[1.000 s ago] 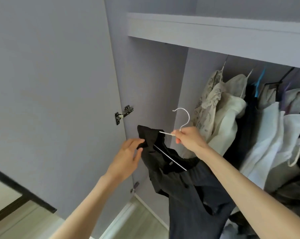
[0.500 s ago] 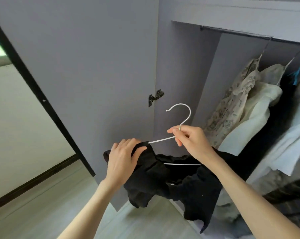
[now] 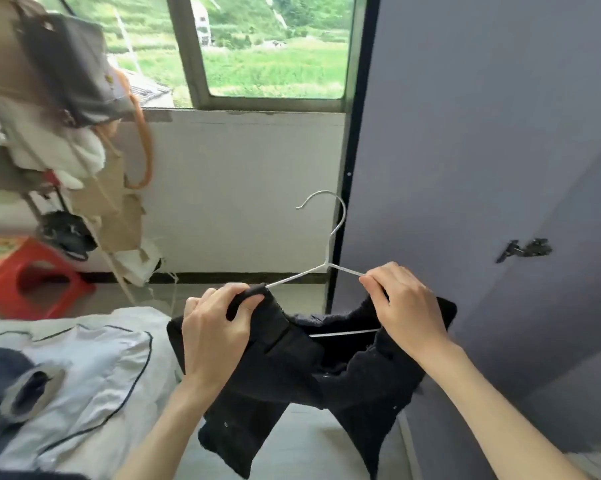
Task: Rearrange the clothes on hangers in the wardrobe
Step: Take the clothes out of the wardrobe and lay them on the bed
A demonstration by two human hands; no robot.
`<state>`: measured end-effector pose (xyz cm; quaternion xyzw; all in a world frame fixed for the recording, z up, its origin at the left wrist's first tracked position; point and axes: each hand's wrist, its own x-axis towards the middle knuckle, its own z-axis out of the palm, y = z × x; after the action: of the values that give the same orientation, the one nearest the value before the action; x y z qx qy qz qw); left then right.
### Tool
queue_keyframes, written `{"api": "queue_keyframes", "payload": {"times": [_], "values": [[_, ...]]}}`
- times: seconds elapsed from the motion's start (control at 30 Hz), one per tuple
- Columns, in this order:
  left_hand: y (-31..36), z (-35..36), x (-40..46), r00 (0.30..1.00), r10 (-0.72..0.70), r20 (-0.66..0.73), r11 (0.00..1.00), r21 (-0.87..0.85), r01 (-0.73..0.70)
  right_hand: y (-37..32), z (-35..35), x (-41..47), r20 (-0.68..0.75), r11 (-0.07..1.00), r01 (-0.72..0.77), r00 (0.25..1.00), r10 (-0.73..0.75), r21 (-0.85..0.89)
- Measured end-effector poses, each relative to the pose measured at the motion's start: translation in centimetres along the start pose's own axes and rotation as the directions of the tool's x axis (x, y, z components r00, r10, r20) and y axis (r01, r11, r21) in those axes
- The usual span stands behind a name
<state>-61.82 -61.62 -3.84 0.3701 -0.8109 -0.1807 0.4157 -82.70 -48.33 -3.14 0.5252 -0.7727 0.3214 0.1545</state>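
A white wire hanger (image 3: 331,242) stands upright in front of me, hook at the top. A black garment (image 3: 292,372) hangs from it and sags below both hands. My left hand (image 3: 219,327) grips the black cloth at the hanger's left shoulder end. My right hand (image 3: 404,306) pinches the hanger's right arm together with the cloth there. The hanger's bottom bar shows between the two hands. The grey wardrobe door (image 3: 482,168) stands open on the right, with a black hinge (image 3: 524,249) on it. The wardrobe's inside is out of view.
A bed with white bedding (image 3: 95,368) and dark clothes lies at the lower left. A red plastic stool (image 3: 25,275) stands on the floor at the left. Bags and clothes hang on a rack (image 3: 60,109) at the upper left. A window (image 3: 275,46) is straight ahead.
My view has swung left from the wardrobe's hanging clothes to the window and bed. Both hands carried the hanger and black garment along; my right hand slid from the hanger's neck to its right arm.
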Motion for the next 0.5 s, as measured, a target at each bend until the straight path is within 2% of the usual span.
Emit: {"api": "queue_keyframes", "payload": {"times": [0.13,0.23,0.37,0.5], "values": [[-2.9,-5.5,-2.3,0.98,-0.145,-0.133,0.983,0.089,0.158,-5.0,4.3,1.8,0.043,0.985,0.124,0.991,-0.13,0.122],[-4.5,-10.3,-3.9,0.94,-0.201,-0.275,0.955,0.157,0.25,-10.5,6.6,3.1,0.025,0.949,0.182,0.981,-0.195,0.256],[-5.3,-17.3,-4.8,0.854,-0.22,-0.471,0.896,0.248,0.368,-18.8,8.0,5.3,-0.039,0.884,0.279,0.958,-0.285,0.376],[-6.2,-24.7,-4.1,0.746,-0.207,-0.632,0.832,0.288,0.474,-28.0,8.7,8.1,-0.111,0.837,0.301,0.953,-0.282,0.457]]}}
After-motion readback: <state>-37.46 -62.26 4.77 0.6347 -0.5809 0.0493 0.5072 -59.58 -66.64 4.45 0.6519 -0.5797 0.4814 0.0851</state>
